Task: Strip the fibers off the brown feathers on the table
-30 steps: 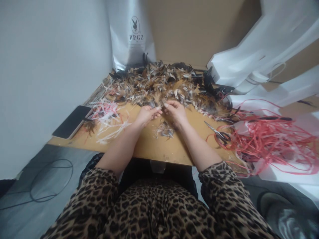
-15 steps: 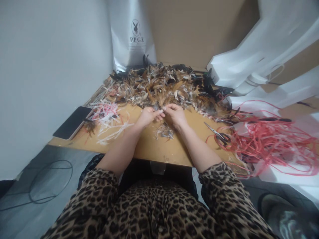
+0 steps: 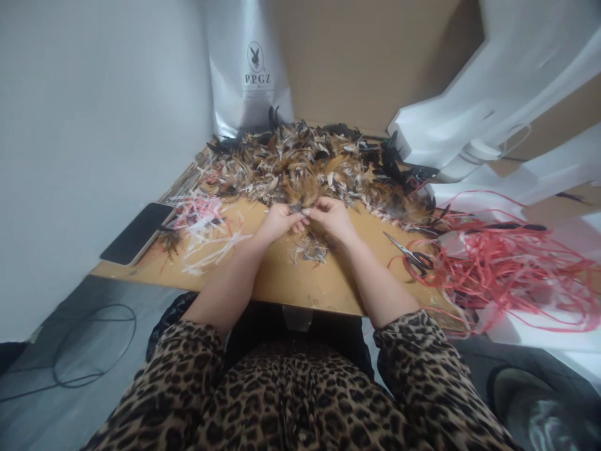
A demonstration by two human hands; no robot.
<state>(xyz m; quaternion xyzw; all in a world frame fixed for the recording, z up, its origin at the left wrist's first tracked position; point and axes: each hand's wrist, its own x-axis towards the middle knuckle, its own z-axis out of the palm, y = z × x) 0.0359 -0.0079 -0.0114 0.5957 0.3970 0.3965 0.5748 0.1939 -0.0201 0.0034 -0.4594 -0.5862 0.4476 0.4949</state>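
My left hand [image 3: 280, 222] and my right hand [image 3: 332, 219] meet at the near edge of a wide heap of brown, white and black feathers [image 3: 310, 153]. Between the fingertips of both hands is a small brown feather [image 3: 298, 195], pinched at its lower end; it blends into the heap behind, so its outline is hard to make out. The thumbs and forefingers of the two hands touch or nearly touch. Just below them, small grey feather scraps [image 3: 313, 250] lie on the tabletop.
A dark phone [image 3: 138, 233] lies at the table's left edge beside pink and white strips [image 3: 197, 213]. Scissors [image 3: 413, 254] rest on the right, next to a tangle of red strands [image 3: 511, 269]. A silver bag [image 3: 251, 75] stands behind the heap on the wooden table [image 3: 300, 288].
My right hand's fingers have come closer to the left's, and the thumbs now nearly meet. The pinched feather stays at the heap's near edge.
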